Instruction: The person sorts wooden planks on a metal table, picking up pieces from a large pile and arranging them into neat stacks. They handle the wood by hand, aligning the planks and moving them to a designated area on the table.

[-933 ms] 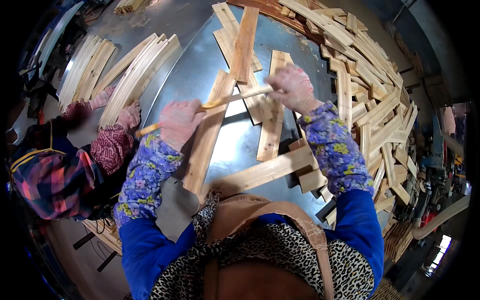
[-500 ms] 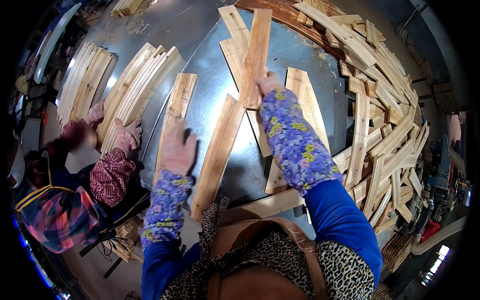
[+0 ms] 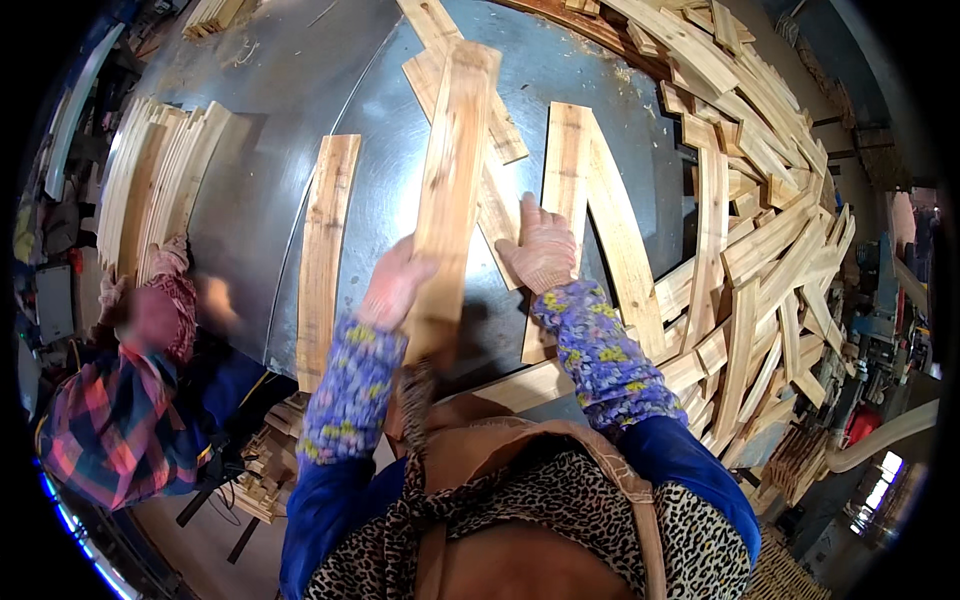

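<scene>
The left hand grasps a long board over the bench; the right hand is spread, gripping nothing. One single board lies apart leftward, but the jumbled pile seems largely left.

Both your arms reach forward, the hands apart. Your left forearm, in a flowered purple sleeve, rises almost straight ahead, leaning slightly inward. Your left hand is closed in a grip, part of it hidden from view. Your right forearm, covered likewise, slants inward from the right. Your right hand is a little farther forward, back upward and unclenched, with the thumb out to the left and the index finger pointing ahead. Blue sleeves cover your upper arms.
</scene>
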`<act>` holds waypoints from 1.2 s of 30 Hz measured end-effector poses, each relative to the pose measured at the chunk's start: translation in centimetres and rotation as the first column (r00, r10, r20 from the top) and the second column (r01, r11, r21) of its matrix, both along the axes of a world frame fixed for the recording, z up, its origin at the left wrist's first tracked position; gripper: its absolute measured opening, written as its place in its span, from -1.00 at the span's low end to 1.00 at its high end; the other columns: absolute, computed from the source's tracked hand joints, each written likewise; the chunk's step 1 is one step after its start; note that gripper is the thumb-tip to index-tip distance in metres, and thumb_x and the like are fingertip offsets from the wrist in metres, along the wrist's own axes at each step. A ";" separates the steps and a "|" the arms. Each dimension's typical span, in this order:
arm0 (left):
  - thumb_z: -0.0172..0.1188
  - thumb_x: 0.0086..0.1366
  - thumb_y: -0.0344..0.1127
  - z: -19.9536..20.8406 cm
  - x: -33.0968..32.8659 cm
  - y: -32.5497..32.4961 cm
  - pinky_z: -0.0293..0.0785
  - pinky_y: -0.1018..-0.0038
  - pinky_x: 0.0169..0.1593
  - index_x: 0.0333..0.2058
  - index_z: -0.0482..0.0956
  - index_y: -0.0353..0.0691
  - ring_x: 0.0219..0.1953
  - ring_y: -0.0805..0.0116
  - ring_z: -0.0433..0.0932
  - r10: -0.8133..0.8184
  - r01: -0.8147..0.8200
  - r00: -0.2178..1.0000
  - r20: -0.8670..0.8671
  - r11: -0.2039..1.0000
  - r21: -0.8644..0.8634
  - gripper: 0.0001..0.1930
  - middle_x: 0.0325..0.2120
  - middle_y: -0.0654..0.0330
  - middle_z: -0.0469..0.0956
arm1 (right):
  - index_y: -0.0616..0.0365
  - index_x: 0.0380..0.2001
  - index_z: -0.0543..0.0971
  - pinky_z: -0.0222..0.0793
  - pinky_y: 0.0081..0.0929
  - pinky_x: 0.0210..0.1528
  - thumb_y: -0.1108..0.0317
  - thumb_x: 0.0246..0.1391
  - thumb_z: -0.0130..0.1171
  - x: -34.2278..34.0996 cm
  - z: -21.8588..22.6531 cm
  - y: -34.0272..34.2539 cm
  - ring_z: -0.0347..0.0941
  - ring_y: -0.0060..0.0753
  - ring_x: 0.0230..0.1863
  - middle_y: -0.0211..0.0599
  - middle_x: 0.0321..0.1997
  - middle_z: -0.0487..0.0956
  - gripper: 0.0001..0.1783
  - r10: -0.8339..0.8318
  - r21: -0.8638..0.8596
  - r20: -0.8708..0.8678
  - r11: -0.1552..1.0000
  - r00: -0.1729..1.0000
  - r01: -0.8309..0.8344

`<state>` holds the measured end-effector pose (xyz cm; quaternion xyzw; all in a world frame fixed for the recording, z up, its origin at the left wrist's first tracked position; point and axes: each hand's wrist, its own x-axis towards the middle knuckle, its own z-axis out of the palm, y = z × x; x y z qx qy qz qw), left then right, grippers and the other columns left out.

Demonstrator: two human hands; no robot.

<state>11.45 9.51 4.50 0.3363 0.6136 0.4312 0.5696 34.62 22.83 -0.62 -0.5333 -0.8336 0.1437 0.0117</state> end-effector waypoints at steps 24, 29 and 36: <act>0.34 0.16 0.16 -4.1 -4.8 6.3 0.64 0.22 -0.17 0.55 0.25 -0.30 -0.28 0.08 0.62 0.008 -0.294 0.263 0.965 0.953 0.072 0.06 0.16 -0.36 0.55 | 0.23 0.37 0.49 0.41 0.01 0.45 -0.17 0.18 0.36 -10.4 3.2 11.7 0.50 0.18 0.37 0.09 0.30 0.62 -0.13 -0.030 -0.172 -0.180 0.985 0.983 -0.002; 0.39 0.19 0.16 -3.9 -8.8 11.6 0.69 0.05 -0.08 0.56 0.27 -0.26 -0.16 -0.14 0.68 0.043 -0.337 0.302 0.952 0.939 0.065 0.05 0.26 -0.54 0.46 | 0.19 0.34 0.43 0.46 0.02 0.36 -0.13 0.06 0.41 -11.8 -2.5 17.2 0.46 0.16 0.33 0.04 0.31 0.54 -0.10 -0.054 0.048 -0.109 0.997 0.993 0.060; 0.36 0.29 0.10 -1.7 -18.0 23.5 0.74 0.07 -0.09 0.54 0.30 -0.31 -0.13 -0.09 0.70 -0.153 -0.205 0.482 0.863 0.938 0.281 -0.04 0.31 -0.52 0.44 | 0.19 0.34 0.55 0.44 -0.04 0.41 -0.10 0.04 0.40 -4.9 0.8 17.0 0.55 0.24 0.30 0.16 0.28 0.64 -0.13 -0.315 -0.303 -0.269 0.925 0.910 0.230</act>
